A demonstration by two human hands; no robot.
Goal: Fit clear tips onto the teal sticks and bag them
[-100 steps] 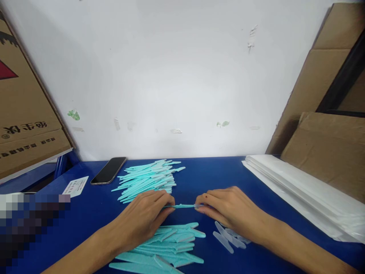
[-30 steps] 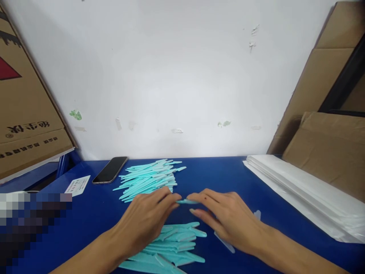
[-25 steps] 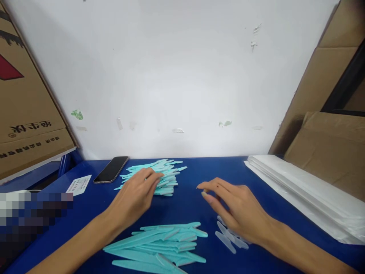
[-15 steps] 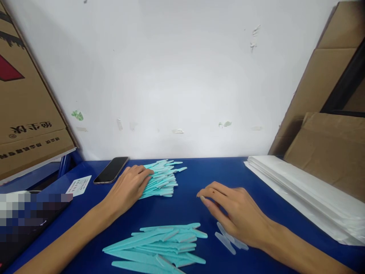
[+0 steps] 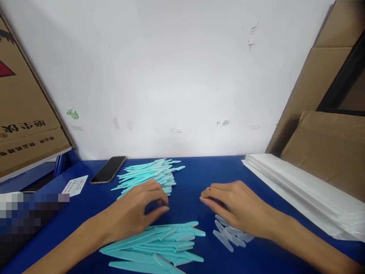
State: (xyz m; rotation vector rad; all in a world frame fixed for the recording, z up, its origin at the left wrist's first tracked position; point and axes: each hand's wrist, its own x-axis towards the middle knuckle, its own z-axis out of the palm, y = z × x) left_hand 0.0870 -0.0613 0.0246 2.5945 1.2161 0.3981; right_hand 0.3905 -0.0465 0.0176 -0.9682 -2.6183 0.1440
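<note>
Two heaps of thin teal plastic sticks lie on the blue table [image 5: 188, 182]: a far pile [image 5: 148, 174] by the wall and a near pile [image 5: 159, 245] at the front edge. My left hand [image 5: 137, 209] hovers between them, fingers arched, thumb apart, nothing in it. My right hand [image 5: 236, 207] rests to the right, fingers loosely extended toward the middle and holding nothing. Several clear plastic caps [image 5: 228, 236] lie partly under its wrist.
A dark phone [image 5: 108, 170] and a white card [image 5: 75, 185] lie at the back left. A stack of white plastic bags [image 5: 299, 194] runs along the right side, with cardboard [image 5: 327, 152] behind it. A printed carton [image 5: 25, 114] leans at the left.
Both hands held one teal stick between them. My left hand carried it to the far pile, left it there and drew back toward the near pile. My right hand barely moved.
</note>
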